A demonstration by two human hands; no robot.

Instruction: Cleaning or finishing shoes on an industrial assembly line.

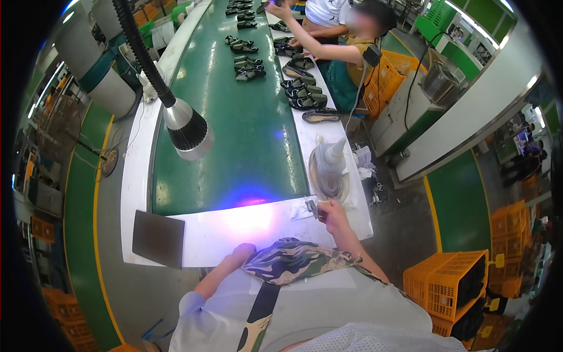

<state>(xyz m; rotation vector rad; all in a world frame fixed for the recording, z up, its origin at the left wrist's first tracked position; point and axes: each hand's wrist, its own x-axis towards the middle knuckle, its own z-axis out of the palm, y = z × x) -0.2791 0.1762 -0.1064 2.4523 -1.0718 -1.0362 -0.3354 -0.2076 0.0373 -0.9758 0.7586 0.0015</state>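
My right hand (332, 216) is closed on a small grey metal-looking piece (313, 208) at the right of the white near table edge (199, 234). Its exact kind is too small to make out. Just beyond that hand, a translucent squeeze bottle (332, 161) with a pointed nozzle stands on a shallow plastic-covered holder. My left hand (244, 251) rests by the front edge of the table, beside a bright bluish-white patch of light. Its fingers are hidden from view. Camouflage-patterned cloth (299, 258) lies across my front between both arms.
A lamp (189, 132) on a flexible neck hangs over the green conveyor belt (234, 152). Several dark sandals (249, 71) lie on the belt, more on the right ledge. A dark square plate (158, 239) sits at the near left corner. Co-workers are at right; orange crates (446, 281) stand lower right.
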